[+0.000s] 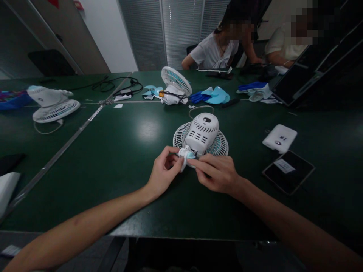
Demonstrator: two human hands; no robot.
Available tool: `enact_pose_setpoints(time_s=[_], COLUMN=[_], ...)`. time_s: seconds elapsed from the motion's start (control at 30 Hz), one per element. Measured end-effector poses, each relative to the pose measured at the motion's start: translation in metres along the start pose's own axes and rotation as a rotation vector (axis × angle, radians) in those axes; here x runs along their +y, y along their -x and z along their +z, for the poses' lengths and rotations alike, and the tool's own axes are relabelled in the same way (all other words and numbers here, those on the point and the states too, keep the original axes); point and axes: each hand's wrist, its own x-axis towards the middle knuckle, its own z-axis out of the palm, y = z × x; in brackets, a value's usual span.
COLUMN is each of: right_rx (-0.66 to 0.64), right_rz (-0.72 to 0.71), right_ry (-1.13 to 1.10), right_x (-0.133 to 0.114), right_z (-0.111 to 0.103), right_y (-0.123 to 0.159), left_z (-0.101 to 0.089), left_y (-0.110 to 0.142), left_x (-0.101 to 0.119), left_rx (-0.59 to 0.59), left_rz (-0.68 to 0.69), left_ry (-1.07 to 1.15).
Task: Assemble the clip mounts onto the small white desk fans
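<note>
A small white fan (pixel 200 132) lies face down on the green table, its round grille (pixel 222 145) underneath and its vented motor housing on top. At its near end is a white clip (pixel 185 155) with a pale blue part. My left hand (pixel 166 166) pinches this clip between thumb and fingers from the left. My right hand (pixel 218 172) touches the clip from the right, index finger stretched out to it and the other fingers bent. Whether the right fingers grip anything is hard to make out.
Another white fan (pixel 174 85) stands farther back, beside light blue fan blades (pixel 217 95) and blue gloves (pixel 255 87). A third fan (pixel 53 102) lies at left. On the right are a white device (pixel 280 138) and a dark tablet (pixel 288 172). Two people sit across the green table (pixel 113 181).
</note>
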Motion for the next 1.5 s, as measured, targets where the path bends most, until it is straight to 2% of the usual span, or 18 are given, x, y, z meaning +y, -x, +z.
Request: enact_pose_setpoints(time_s=[0.2,0.43,0.63,0.93,1.17,1.3,1.5], right_rx=[0.018,0.001,0.042,-0.011,0.035,0.028,0.012], right_rz=[0.145,0.043,0.153,0.096,0.203,0.192,0.109], right_ry=[0.045,-0.084,-0.008,-0.114,-0.052,-0.046,-0.174], right_x=[0.007,0.004,0.003,-0.002,0.001,0.002,-0.005], right_z=[-0.004,-0.001,-0.004,-0.005,-0.006,-0.006,-0.004], right_y=[-0.002,0.001,-0.003,-0.004,-0.011,-0.010,-0.009], left_z=[0.000,-0.001,0.000,0.000,-0.002,-0.004,-0.003], left_y=[0.000,0.000,-0.001,0.000,0.000,0.000,-0.001], left_x=[0.001,-0.002,0.000,0.003,0.001,-0.001,-0.001], left_rx=[-0.004,-0.017,-0.005,-0.008,-0.020,-0.020,-0.006], left_rz=[0.004,0.017,0.011,0.031,0.032,0.029,0.028], left_ry=[-0.004,0.005,0.018,0.028,0.032,0.035,0.018])
